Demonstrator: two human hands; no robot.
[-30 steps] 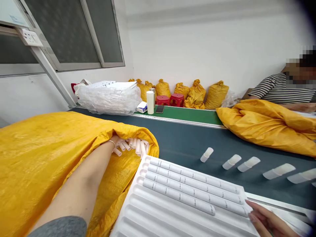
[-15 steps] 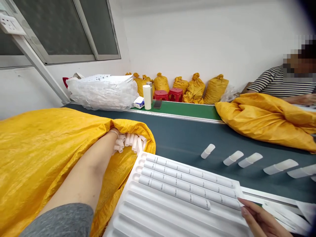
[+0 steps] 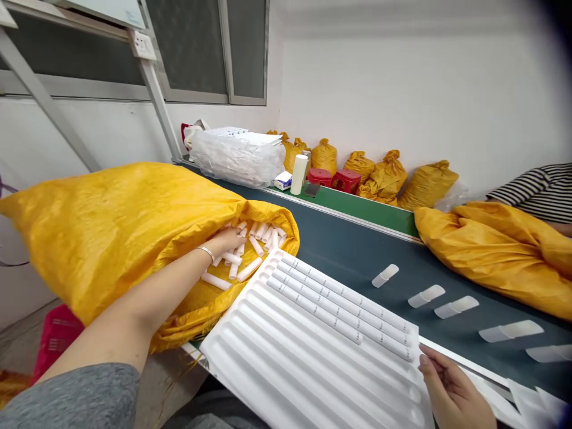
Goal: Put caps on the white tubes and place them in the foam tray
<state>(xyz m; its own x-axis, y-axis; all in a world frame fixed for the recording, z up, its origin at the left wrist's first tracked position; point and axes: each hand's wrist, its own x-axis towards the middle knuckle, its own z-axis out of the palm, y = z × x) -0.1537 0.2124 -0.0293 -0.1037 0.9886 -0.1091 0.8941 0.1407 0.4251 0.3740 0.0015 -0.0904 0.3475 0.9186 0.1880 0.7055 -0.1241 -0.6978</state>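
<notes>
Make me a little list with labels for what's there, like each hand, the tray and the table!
Left hand: in the mouth of the big yellow bag, among pale tubes; grip unclear
Right hand: holding the edge of the white tray
Tray: printed tubes in four grooves, the fourth only partly filled
Dark tabletop: frosted tubes in a row
Behind: red stools
Other person: striped sleeve
</notes>
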